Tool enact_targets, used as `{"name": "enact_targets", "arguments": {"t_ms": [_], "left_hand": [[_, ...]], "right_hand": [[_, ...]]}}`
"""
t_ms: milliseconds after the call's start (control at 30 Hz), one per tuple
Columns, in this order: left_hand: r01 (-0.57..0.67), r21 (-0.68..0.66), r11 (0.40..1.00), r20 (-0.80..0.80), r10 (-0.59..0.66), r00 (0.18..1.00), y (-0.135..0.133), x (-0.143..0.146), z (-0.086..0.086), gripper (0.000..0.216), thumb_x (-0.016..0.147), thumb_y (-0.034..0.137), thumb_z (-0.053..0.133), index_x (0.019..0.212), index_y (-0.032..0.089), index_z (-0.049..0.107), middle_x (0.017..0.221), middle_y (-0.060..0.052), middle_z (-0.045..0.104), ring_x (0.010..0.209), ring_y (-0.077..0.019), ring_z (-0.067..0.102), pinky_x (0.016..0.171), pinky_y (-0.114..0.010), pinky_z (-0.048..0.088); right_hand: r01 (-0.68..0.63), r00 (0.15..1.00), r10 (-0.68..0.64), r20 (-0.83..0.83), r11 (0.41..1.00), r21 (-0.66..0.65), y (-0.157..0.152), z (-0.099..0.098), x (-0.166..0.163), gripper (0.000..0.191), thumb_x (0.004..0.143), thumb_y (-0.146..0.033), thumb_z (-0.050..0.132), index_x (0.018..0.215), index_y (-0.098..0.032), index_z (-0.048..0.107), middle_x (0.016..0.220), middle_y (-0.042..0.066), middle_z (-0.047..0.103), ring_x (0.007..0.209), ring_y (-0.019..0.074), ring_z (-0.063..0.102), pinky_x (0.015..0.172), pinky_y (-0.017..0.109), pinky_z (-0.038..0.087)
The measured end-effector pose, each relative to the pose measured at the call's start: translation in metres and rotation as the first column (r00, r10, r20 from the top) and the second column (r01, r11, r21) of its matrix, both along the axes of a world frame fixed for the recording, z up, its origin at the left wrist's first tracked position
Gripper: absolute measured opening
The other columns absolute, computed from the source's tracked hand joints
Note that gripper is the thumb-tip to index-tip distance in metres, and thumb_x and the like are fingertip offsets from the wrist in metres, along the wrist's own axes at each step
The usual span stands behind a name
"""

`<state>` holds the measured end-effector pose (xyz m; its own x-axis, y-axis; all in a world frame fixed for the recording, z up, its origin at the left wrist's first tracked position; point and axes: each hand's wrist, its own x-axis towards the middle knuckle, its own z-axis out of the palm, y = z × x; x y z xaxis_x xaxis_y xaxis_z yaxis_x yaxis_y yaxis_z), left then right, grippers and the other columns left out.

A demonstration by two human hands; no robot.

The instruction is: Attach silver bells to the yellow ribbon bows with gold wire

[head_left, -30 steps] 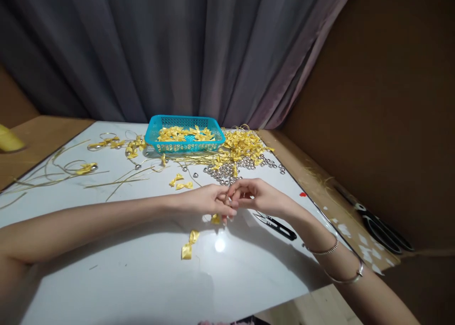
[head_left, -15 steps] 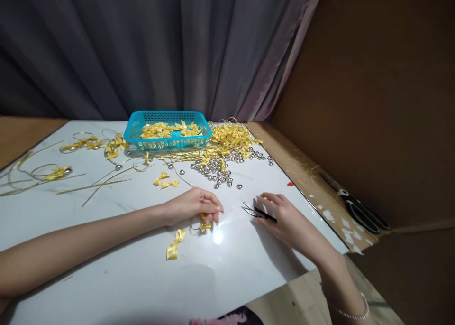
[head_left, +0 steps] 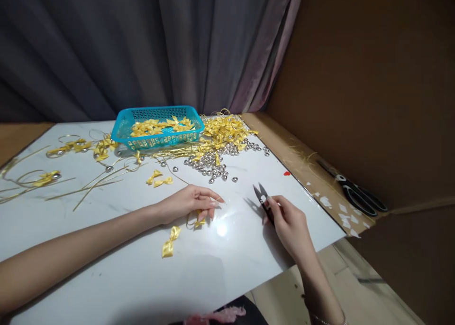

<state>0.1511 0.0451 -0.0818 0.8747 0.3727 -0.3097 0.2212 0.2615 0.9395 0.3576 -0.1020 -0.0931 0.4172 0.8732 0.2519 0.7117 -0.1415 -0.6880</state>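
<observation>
My left hand (head_left: pixel 194 204) is closed in a pinch above the white tabletop. A thin gold cord seems to run through its fingertips, and a yellow satin bow (head_left: pixel 199 222) with a loop of cord shows just below them, partly hidden by the fingers. In my right hand (head_left: pixel 287 219) are black-handled thread snips (head_left: pixel 263 198), lifted off the table with the blades pointing up and apart. Another yellow bow (head_left: pixel 171 242) lies on the table nearer to me, below the left hand.
A blue basket (head_left: pixel 159 141) of yellow bows stands at the back. Beside it are a pile of bows (head_left: pixel 227 127) and scattered silver heart-shaped beads (head_left: pixel 208 164). Gold cords (head_left: pixel 95 185) spread over the left side. Large black scissors (head_left: pixel 355 194) and white scraps lie past the right edge.
My right hand has turned the snips upright, blades now pointing away from me, and grips their handles. My left hand keeps its pinch. The whole view has shifted slightly.
</observation>
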Motion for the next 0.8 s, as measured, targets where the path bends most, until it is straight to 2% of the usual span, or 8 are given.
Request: {"name": "enact_targets", "arguments": {"t_ms": [33,100,167,267,333,433,633,800], "left_hand": [[0.003,0.001,1.000,0.007,-0.003,1.000,0.000,0.000,0.000,0.026,0.078,0.026,0.062,0.100,0.012,0.066,0.062,-0.001,0.063,0.044,-0.0051,0.043,0.049,-0.021,0.033],[0.003,0.005,1.000,0.015,-0.003,1.000,0.000,0.000,-0.001,0.027,0.078,0.026,0.062,0.101,0.012,0.065,0.061,0.000,0.063,0.044,-0.0054,0.044,0.049,-0.021,0.034],[0.000,0.003,1.000,0.011,0.000,1.000,0.001,0.000,-0.002,0.027,0.078,0.026,0.062,0.102,0.013,0.065,0.064,-0.001,0.064,0.044,-0.0051,0.043,0.049,-0.021,0.033],[-0.002,0.003,1.000,-0.007,0.002,1.000,0.001,0.000,-0.001,0.027,0.079,0.026,0.061,0.103,0.013,0.065,0.068,-0.002,0.065,0.044,-0.0045,0.043,0.048,-0.021,0.033],[0.002,0.012,1.000,-0.012,-0.002,1.000,0.000,0.001,0.001,0.028,0.079,0.026,0.061,0.103,0.012,0.064,0.068,-0.002,0.065,0.045,-0.0051,0.044,0.050,-0.021,0.034],[0.011,0.026,1.000,-0.009,-0.011,1.000,-0.001,0.001,0.003,0.028,0.080,0.027,0.060,0.103,0.012,0.064,0.066,-0.002,0.065,0.045,-0.0058,0.045,0.050,-0.021,0.033],[0.014,0.022,1.000,-0.011,-0.014,1.000,-0.001,0.000,0.000,0.032,0.079,0.028,0.061,0.106,0.011,0.062,0.067,-0.003,0.066,0.046,-0.0064,0.046,0.051,-0.022,0.035],[0.014,0.018,1.000,-0.009,-0.014,1.000,0.000,0.000,-0.001,0.032,0.079,0.026,0.062,0.106,0.010,0.060,0.064,-0.003,0.066,0.046,-0.0068,0.046,0.053,-0.023,0.037]], "right_hand": [[-0.025,0.990,0.016,-0.141,0.998,-0.065,-0.002,0.003,-0.007,0.031,0.094,-0.036,0.034,0.074,-0.021,0.052,0.050,-0.001,0.052,0.048,0.0163,0.051,0.051,0.028,0.042],[-0.085,0.950,0.043,-0.309,0.989,-0.123,-0.005,0.007,-0.022,0.032,0.092,-0.040,0.038,0.073,-0.020,0.055,0.052,-0.001,0.053,0.049,0.0153,0.052,0.049,0.026,0.042],[-0.114,0.940,0.072,-0.333,0.987,-0.109,-0.006,0.009,-0.036,0.024,0.085,-0.040,0.052,0.080,-0.018,0.060,0.061,0.001,0.059,0.056,0.0158,0.056,0.052,0.025,0.044],[-0.098,0.983,0.096,-0.158,0.995,-0.009,-0.006,0.008,-0.046,0.021,0.079,-0.033,0.061,0.090,-0.016,0.065,0.066,0.002,0.060,0.058,0.0151,0.055,0.054,0.025,0.045],[-0.119,0.993,0.118,0.016,0.990,0.074,-0.005,0.006,-0.049,0.021,0.083,-0.028,0.056,0.096,-0.015,0.065,0.065,0.002,0.059,0.055,0.0141,0.054,0.052,0.025,0.044],[-0.174,0.968,0.146,0.203,0.977,0.127,-0.005,0.002,-0.053,0.026,0.087,-0.023,0.049,0.104,-0.010,0.063,0.068,0.005,0.061,0.055,0.0144,0.056,0.050,0.025,0.045],[-0.148,0.922,0.069,0.380,0.972,0.181,-0.002,-0.005,-0.062,0.029,0.091,-0.021,0.042,0.109,-0.007,0.060,0.072,0.006,0.062,0.052,0.0132,0.056,0.047,0.025,0.045],[-0.167,0.905,0.076,0.418,0.968,0.186,0.003,-0.003,-0.063,0.030,0.091,-0.020,0.042,0.109,-0.004,0.061,0.072,0.007,0.063,0.052,0.0127,0.056,0.047,0.025,0.045]]}}
